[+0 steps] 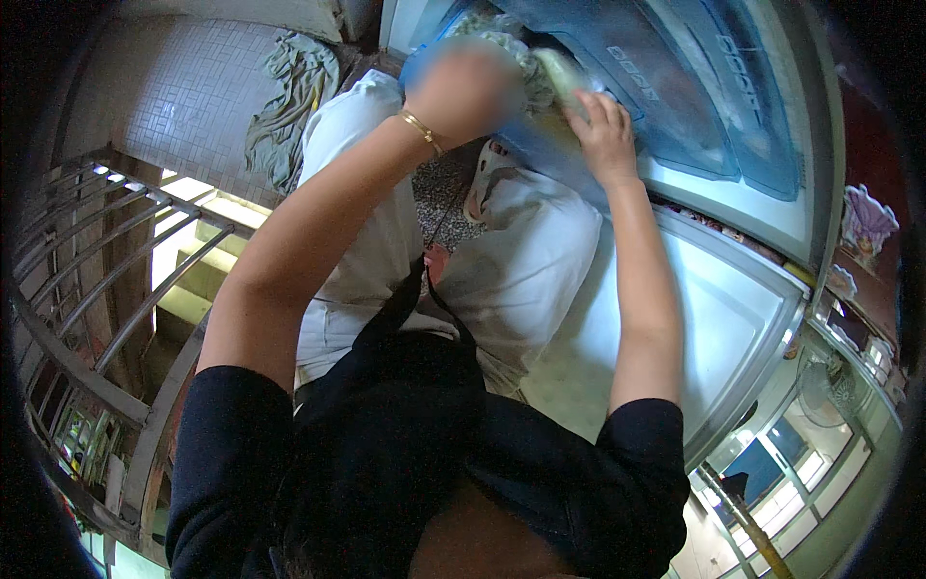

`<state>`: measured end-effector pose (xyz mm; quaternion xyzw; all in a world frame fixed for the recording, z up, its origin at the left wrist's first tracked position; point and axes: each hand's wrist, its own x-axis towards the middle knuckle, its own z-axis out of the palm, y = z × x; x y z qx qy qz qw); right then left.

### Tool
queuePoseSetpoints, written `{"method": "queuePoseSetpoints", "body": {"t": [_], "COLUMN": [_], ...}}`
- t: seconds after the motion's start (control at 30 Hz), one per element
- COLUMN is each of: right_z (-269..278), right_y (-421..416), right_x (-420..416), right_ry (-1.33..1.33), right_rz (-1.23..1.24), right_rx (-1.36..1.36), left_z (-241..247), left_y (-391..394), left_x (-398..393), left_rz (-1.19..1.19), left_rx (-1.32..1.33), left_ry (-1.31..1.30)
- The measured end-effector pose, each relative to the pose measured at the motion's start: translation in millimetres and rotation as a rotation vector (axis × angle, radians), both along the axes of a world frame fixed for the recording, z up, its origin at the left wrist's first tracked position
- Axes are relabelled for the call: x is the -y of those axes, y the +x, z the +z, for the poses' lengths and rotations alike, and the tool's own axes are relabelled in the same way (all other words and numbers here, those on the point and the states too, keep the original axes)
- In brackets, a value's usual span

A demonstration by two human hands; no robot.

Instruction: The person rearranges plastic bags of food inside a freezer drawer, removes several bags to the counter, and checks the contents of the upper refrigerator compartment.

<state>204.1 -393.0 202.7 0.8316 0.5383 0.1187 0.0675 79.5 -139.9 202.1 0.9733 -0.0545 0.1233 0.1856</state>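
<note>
I crouch before an upright fridge-freezer with blue translucent drawers (651, 94). My left hand (466, 87), blurred and with a gold bangle at the wrist, is at the lowest drawer, beside crumpled plastic bags (532, 69). What its fingers do is hidden by the blur. A pale green item in clear plastic (558, 71) leans in the drawer's opening. Close by its lower end is my right hand (610, 137), fingers spread and curved over the drawer's edge; a firm grip on anything cannot be made out.
The open white fridge door (723, 311) stands along my right side. A crumpled grey-green cloth (296, 101) lies on the tiled floor (181, 94) at the left. Metal railings (145, 239) border steps (199, 268) on my left.
</note>
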Motion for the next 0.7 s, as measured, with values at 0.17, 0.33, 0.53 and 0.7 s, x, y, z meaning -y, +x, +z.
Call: {"method": "queuePoseSetpoints", "body": {"t": [0.17, 0.33, 0.53, 0.7], "right_z": [7.2, -1.0, 20.8, 24.2], "right_y": [2.9, 1.3, 0.3, -30.2], "right_x": [6.7, 2.2, -16.5, -11.0], "right_ry": [-0.19, -0.243, -0.309, 0.027], "right_rz": [0.082, -0.035, -0.336, -0.376], "right_rx": [0.219, 0.223, -0.18, -0.461], "left_z": [13.0, 16.4, 0.4, 10.9], "left_y": [6.3, 28.2, 56.3, 55.8], "left_x": [2.2, -0.9, 7.2, 1.0], "left_rz": [0.004, -0.027, -0.3, -0.163], "left_rx": [-0.147, -0.169, -0.32, -0.35], "left_ry": [-0.036, 0.022, 0.266, 0.056]}}
